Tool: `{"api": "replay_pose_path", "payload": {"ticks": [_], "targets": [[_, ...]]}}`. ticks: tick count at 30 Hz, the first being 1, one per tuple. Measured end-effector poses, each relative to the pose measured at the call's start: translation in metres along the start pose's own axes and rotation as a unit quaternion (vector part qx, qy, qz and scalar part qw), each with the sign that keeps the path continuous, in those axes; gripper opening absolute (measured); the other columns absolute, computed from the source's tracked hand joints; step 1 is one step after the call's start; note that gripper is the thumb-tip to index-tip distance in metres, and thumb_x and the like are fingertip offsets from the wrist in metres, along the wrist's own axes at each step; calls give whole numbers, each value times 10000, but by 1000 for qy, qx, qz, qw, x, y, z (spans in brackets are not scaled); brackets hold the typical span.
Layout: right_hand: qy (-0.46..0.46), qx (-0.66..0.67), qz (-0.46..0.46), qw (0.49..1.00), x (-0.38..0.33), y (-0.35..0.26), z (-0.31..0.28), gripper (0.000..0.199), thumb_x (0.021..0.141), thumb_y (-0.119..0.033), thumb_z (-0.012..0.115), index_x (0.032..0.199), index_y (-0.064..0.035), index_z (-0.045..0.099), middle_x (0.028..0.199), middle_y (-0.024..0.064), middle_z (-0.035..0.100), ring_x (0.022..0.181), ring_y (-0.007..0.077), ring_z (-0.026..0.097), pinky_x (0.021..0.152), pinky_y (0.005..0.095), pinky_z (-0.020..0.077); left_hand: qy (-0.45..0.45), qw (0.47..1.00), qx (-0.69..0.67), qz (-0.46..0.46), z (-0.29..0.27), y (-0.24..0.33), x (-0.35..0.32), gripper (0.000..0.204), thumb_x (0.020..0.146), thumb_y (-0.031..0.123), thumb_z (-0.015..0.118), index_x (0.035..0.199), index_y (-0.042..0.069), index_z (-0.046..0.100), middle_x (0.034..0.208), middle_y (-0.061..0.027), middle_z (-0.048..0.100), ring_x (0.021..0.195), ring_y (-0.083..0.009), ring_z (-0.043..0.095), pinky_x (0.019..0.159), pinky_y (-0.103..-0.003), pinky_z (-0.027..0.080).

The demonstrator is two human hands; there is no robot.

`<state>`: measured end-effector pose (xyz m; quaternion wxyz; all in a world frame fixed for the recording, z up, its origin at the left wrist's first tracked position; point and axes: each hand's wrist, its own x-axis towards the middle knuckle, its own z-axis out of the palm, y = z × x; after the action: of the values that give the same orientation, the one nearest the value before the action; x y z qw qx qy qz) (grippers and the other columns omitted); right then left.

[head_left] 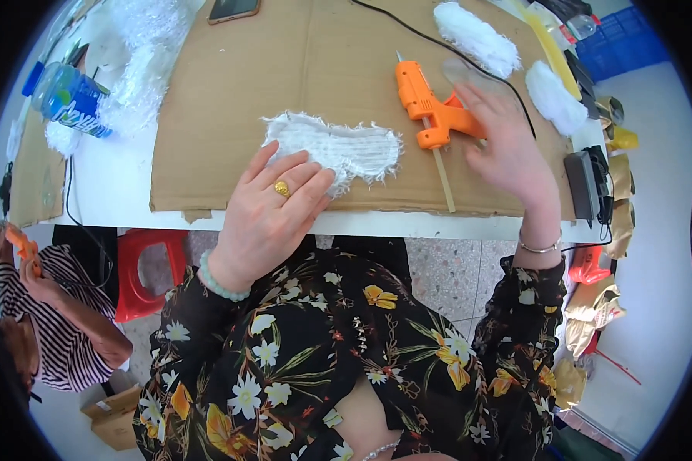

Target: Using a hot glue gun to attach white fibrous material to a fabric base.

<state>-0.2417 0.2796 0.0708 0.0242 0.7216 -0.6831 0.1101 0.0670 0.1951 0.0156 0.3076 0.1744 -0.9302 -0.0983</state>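
The left hand [273,203] lies flat and spread, palm down, on the near end of a white fuzzy sole-shaped fabric piece [338,146] in the middle of the frame, pinning it to the cardboard sheet [284,61] that covers the table [115,184]. The right hand [507,146] is open, fingers loosely extended, resting against the handle of the orange glue gun [434,107] right of centre. I cannot tell whether it has a grip on the handle or only touches it.

The gun's metal tip points toward the upper part of the frame, and its black cord [407,27] runs off to the upper edge. A careless grab could bring fingers onto the hot tip, or drag the cord across the two white fluffy pads [477,37] at upper right. The glue stick [442,177] juts from the gun's back toward the table edge and could snag a sleeve. If the left hand lifts, the light fabric piece may shift.

At upper left a clear plastic bottle [68,96] with a blue cap and a blue wrap-round label lies on its side, beside crinkled white packing [142,73]. A dark phone [233,9] sits at the top edge. Gold-coloured pouches [596,303] are heaped down the right side, and a brown cardboard box [115,415] stands at lower left, below another person's striped sleeve [58,338].
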Motion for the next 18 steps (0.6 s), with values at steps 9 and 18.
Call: {"api": "replay_pose_path", "payload": {"ticks": [9, 18], "targets": [[-36, -5, -18, 999, 21, 14, 17, 579, 709, -41, 557, 1288, -40, 530, 1310, 170, 517, 1170, 361, 514, 996, 405, 428, 0, 1000, -12, -7, 1, 0, 0, 331, 771, 97, 713, 1084, 90, 608, 1003, -24, 634, 1021, -233, 615, 1002, -460, 410], [6, 236, -44, 971, 29, 19, -28, 414, 752, -68, 595, 1158, 13, 586, 1165, 127, 556, 1038, 226, 566, 873, 301, 456, -1, 1000, -3, -14, 0, -1, -4, 257, 807, 126, 680, 1052, 80, 619, 1009, -28, 638, 1025, -228, 620, 994, -457, 417]]}}
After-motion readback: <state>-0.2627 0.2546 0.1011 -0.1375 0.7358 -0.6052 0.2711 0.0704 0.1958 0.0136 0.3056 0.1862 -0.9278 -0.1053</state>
